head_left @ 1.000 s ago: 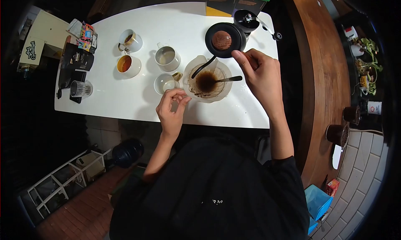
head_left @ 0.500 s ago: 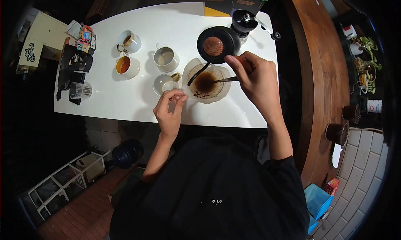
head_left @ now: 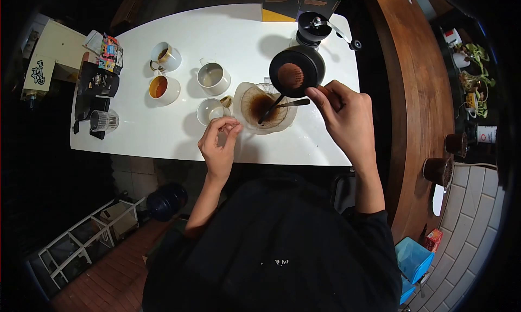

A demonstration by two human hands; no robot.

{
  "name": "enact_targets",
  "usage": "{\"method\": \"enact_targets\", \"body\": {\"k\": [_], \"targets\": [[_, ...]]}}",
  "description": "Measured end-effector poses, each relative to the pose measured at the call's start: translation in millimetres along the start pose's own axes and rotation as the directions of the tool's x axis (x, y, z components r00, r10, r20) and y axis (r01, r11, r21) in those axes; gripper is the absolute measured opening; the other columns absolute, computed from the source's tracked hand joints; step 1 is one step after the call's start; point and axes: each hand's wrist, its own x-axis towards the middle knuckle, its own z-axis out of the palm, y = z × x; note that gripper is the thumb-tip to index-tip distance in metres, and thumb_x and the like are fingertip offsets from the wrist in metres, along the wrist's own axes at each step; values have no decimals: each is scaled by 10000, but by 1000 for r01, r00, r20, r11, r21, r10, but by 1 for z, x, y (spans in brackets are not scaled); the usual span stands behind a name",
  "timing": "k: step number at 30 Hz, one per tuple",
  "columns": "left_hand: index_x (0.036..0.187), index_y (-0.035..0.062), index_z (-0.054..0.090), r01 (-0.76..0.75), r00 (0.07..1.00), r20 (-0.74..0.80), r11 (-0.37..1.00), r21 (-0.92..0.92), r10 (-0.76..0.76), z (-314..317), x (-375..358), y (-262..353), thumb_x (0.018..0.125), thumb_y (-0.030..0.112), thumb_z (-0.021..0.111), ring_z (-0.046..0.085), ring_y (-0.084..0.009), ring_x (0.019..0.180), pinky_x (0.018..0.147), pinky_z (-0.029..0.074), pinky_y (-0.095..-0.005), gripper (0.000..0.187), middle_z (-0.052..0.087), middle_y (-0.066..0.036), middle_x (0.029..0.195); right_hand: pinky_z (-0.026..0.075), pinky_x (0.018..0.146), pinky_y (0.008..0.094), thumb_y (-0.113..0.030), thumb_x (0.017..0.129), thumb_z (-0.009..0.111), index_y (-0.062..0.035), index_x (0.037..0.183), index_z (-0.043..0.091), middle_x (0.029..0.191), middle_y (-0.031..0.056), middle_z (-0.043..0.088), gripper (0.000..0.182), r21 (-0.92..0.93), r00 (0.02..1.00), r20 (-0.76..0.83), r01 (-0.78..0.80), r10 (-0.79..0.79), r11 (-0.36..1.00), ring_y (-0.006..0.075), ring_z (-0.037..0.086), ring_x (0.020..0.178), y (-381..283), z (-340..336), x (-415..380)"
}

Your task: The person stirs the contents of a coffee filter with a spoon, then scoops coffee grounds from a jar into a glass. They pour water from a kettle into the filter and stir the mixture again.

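Note:
My right hand [head_left: 347,108] grips a black gooseneck kettle [head_left: 315,67], with a reddish-brown disc on top, over the coffee dripper. Its thin spout points down into the paper filter [head_left: 247,108], where wet brown coffee grounds [head_left: 258,105] lie. Whether water is flowing is too small to tell. A spoon [head_left: 296,102] leans in the filter, its handle toward my right hand. My left hand [head_left: 218,143] is beside the dripper's left edge, thumb and fingertips pinched together; what they hold, if anything, I cannot make out. Just behind those fingers stands a pale mug [head_left: 209,110].
More mugs, a grey-white one [head_left: 213,77], one with amber liquid [head_left: 164,89] and a speckled one [head_left: 166,57], stand on the white table [head_left: 135,130]. A hand grinder [head_left: 313,28] is behind the kettle. A clear glass [head_left: 103,120] and black pouch [head_left: 100,81] sit left.
The kettle has shifted right and slightly toward me with my right hand. Its spout tip has moved from the filter's left side to nearer the middle. My left hand is almost still.

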Motion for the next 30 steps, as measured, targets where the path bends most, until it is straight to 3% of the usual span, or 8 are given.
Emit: {"method": "enact_targets", "body": {"k": [3, 6, 9, 14, 19, 22, 28, 30], "targets": [[1025, -49, 661, -3, 1000, 7, 1000, 13, 3, -1, 0, -2, 892, -74, 729, 569, -89, 850, 800, 486, -239, 151, 657, -43, 962, 434, 490, 305, -299, 927, 773, 81, 850, 722, 560, 158, 618, 391, -17, 998, -52, 29, -29, 999, 166, 543, 443, 9, -5, -2], [1024, -49, 662, -11, 1000, 11, 1000, 0, 11, 1, 1, -2, 890, -75, 730, 571, -87, 850, 797, 485, -236, 153, 659, -43, 966, 365, 461, 294, -306, 911, 793, 70, 822, 719, 513, 132, 532, 393, -54, 994, -106, 6, -12, 998, 123, 404, 443, 13, -12, -3], [987, -19, 689, -35, 999, -37, 999, -6, 34, 4, 4, -1, 843, -44, 776, 593, -123, 746, 699, 486, -260, 170, 696, -62, 900, 345, 457, 285, -313, 910, 794, 76, 826, 717, 505, 116, 509, 405, 5, 990, -132, -45, 45, 999, 91, 397, 459, 21, -17, -3], [990, -18, 688, -33, 999, -41, 999, -16, 32, 4, 4, -1, 841, -49, 776, 596, -122, 747, 696, 483, -257, 175, 698, -63, 903, 276, 456, 278, -350, 920, 783, 78, 830, 720, 500, 62, 468, 441, -91, 984, -178, -14, -3, 996, 79, 358, 478, 26, -30, 1], [993, -17, 688, -17, 999, -44, 999, -33, 15, 4, 4, -1, 841, -51, 775, 599, -120, 750, 696, 483, -255, 180, 701, -63, 907, 280, 457, 279, -359, 923, 777, 76, 829, 722, 500, 62, 470, 449, -99, 982, -187, -39, 20, 994, 80, 360, 478, 22, -34, 8], [1043, -53, 658, 5, 1000, 10, 1000, -30, -5, 1, 2, -1, 894, -68, 731, 595, -95, 851, 800, 488, -240, 166, 659, -51, 964, 289, 460, 280, -368, 923, 776, 74, 825, 723, 502, 62, 482, 456, -118, 983, -184, -37, 15, 992, 80, 369, 476, 24, -32, 14], [1039, -49, 659, -6, 1000, 8, 1000, -1, 6, 0, 4, 0, 888, -76, 729, 594, -93, 846, 773, 478, -241, 169, 659, -48, 950, 301, 464, 283, -388, 924, 770, 75, 839, 733, 510, 64, 506, 472, -144, 984, -177, -27, 1, 989, 83, 380, 476, 27, -28, 29], [986, -11, 697, -1, 999, -51, 1000, -12, 1, 2, 5, 0, 824, -38, 791, 596, -111, 749, 692, 484, -252, 190, 695, -56, 908, 301, 464, 284, -392, 925, 768, 75, 847, 737, 512, 66, 511, 474, -152, 985, -175, -28, 1, 988, 83, 383, 475, 28, -28, 32]]}}
